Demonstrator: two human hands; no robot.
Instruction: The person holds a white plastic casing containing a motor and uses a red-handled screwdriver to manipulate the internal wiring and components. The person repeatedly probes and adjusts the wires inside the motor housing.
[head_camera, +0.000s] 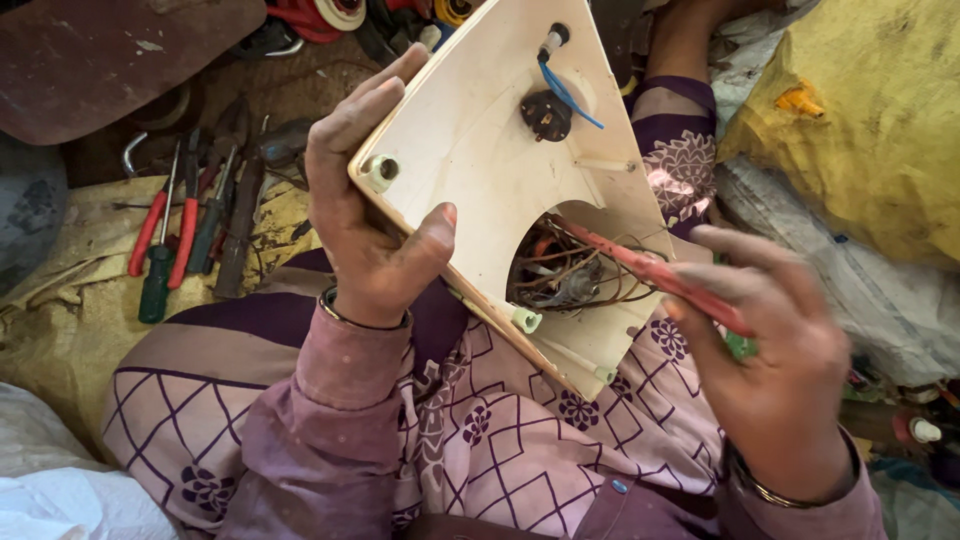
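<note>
My left hand (368, 205) grips the left edge of a cream plastic appliance casing (480, 140), holding it tilted over my lap. The casing has a black fitting with a blue wire (560, 95) near its top and a curved opening showing a motor with tangled wires (565, 275). My right hand (775, 360) holds a red-handled tool (660, 275), blurred, whose tip reaches into that opening among the wires.
On a dirty cloth at the left lie red-handled pliers (165, 225), a green-handled screwdriver (155, 285) and several dark tools. A yellow sack (870, 120) and white woven bags (870, 290) lie at the right. A dark curved panel (110, 60) sits top left.
</note>
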